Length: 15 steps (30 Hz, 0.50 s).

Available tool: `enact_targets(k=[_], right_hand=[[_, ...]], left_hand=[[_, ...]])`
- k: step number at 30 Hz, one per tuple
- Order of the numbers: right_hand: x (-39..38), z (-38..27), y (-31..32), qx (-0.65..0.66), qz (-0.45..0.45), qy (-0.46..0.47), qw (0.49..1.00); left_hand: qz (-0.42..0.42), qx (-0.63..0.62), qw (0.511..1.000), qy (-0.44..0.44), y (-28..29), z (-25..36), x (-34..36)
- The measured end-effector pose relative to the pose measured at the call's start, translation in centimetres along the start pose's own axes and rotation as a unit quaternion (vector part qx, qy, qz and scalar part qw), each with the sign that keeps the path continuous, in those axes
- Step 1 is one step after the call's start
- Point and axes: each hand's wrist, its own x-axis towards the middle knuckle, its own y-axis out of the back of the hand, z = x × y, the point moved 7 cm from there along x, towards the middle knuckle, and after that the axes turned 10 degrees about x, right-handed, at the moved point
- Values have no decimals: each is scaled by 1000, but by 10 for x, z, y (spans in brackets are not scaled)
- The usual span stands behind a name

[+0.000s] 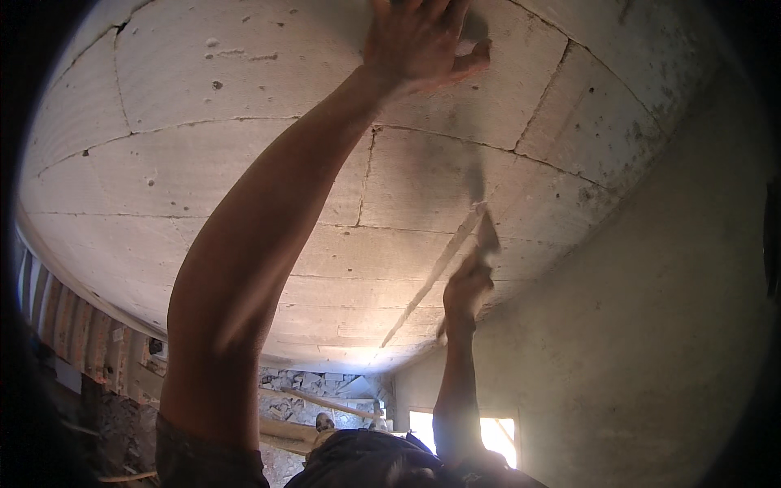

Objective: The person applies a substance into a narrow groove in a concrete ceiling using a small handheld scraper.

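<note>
A pale block wall (268, 167) with thin joints and small pits fills most of the view. My left hand (419, 41) rests against it at the top, fingers spread and partly cut off by the picture's edge, holding nothing. Lower and to the right, my right hand (468, 289) is closed round a short-handled tool (487, 232) with a flat, wedge-shaped blade. Motion blurs the blade, so its exact kind is unclear. Its tip is by the upper end of a straight, narrow groove (431, 279), which slants down and left across the blocks. I cannot tell whether the tip touches the wall.
A smooth grey wall (651, 325) meets the block wall at the right. Below lie rubble (313, 382) and wooden planks (285, 431), near my shoe (325, 421). A bright opening (499, 435) shows at lower right, and ribbed panels (77, 325) stand at far left.
</note>
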Motion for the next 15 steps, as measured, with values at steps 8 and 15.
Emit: enact_targets(k=[8, 15], right_hand=[[-10, -30, 27, 153, -3, -83, 985], [1, 0, 7, 195, -6, -85, 977]], left_hand=[[-34, 33, 999, 7, -1, -5, 0], [-16, 57, 998, -6, -6, -7, -9]])
